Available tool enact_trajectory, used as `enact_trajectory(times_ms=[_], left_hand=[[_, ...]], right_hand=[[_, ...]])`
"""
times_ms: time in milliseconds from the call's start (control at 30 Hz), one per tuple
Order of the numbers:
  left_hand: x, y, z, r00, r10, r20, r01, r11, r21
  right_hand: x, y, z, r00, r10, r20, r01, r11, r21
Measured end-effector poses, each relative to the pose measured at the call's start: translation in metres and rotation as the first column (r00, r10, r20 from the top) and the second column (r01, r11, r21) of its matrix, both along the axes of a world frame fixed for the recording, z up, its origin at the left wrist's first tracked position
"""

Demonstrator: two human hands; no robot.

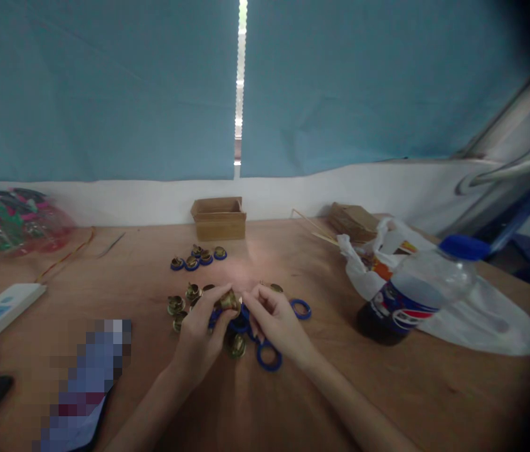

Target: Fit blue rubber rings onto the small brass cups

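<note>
My left hand (pixel 201 329) pinches a small brass bell-shaped piece (pixel 229 301) between thumb and fingers. Just beside it, my right hand (pixel 274 317) has its thumb and fingertips pressed together close to the piece; whatever they hold is too small or hidden. Beneath both hands lie several blue rings (pixel 269 356), partly covered by my fingers. Another blue ring (pixel 301 309) rests right of my right hand. Loose brass pieces (pixel 176 305) lie left of my left hand, and one more brass piece (pixel 236 345) sits below the hands.
Farther back, several brass pieces on blue rings (pixel 192 262) lie before a small open cardboard box (pixel 220 226). A cola bottle (pixel 401 307) and white plastic bag (pixel 485 323) are on the right. A phone (pixel 86 383), power strip (pixel 1 314) and bagged colourful items (pixel 10 220) occupy the left.
</note>
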State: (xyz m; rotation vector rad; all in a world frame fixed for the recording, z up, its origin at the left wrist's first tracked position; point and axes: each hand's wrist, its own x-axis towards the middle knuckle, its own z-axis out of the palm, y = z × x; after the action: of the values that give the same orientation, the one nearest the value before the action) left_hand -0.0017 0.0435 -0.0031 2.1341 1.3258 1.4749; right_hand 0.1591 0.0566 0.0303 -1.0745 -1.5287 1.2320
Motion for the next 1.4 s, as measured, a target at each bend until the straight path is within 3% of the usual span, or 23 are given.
enact_trajectory(times_ms=[167, 267, 400, 567, 700, 800, 933, 1067, 1167, 1300, 1400], left_hand=[[-0.006, 0.008, 0.006, 0.995, 0.1, -0.027, -0.1, 0.995, -0.016], [-0.007, 0.012, 0.005, 0.996, 0.083, -0.039, -0.086, 0.994, -0.072], [-0.007, 0.014, 0.002, 0.995, 0.054, -0.083, -0.065, 0.989, -0.133], [-0.009, 0.017, -0.001, 0.977, 0.075, -0.2, -0.104, 0.986, -0.134], [-0.01, 0.017, -0.004, 0.934, 0.09, -0.346, -0.148, 0.978, -0.147], [-0.009, 0.018, -0.01, 0.897, 0.1, -0.43, -0.19, 0.967, -0.171], [-0.01, 0.019, -0.016, 0.868, 0.138, -0.477, -0.242, 0.957, -0.163], [-0.011, 0.022, -0.017, 0.891, 0.143, -0.432, -0.228, 0.962, -0.151], [-0.014, 0.025, -0.013, 0.917, 0.178, -0.358, -0.231, 0.967, -0.111], [-0.019, 0.025, -0.003, 0.953, 0.22, -0.207, -0.242, 0.966, -0.092], [-0.022, 0.023, 0.004, 0.967, 0.245, -0.076, -0.252, 0.961, -0.115]], right_hand=[[0.012, 0.011, -0.002, 0.95, -0.215, 0.225, 0.142, 0.943, 0.302], [0.016, 0.013, -0.004, 0.891, -0.265, 0.369, 0.089, 0.899, 0.429], [0.018, 0.013, -0.006, 0.843, -0.242, 0.48, -0.028, 0.872, 0.488], [0.018, 0.014, -0.013, 0.755, -0.259, 0.603, -0.128, 0.844, 0.521], [0.018, 0.023, -0.016, 0.682, -0.311, 0.661, -0.122, 0.844, 0.523], [0.016, 0.045, -0.012, 0.638, -0.319, 0.701, -0.119, 0.858, 0.499], [0.005, 0.1, -0.005, 0.628, -0.295, 0.72, -0.106, 0.884, 0.455], [-0.021, 0.158, -0.012, 0.601, -0.222, 0.768, -0.107, 0.929, 0.353], [-0.041, 0.183, -0.025, 0.594, -0.161, 0.788, -0.11, 0.954, 0.278], [-0.05, 0.184, -0.036, 0.622, -0.155, 0.767, -0.101, 0.956, 0.275], [-0.044, 0.17, -0.028, 0.668, -0.178, 0.723, -0.103, 0.94, 0.326]])
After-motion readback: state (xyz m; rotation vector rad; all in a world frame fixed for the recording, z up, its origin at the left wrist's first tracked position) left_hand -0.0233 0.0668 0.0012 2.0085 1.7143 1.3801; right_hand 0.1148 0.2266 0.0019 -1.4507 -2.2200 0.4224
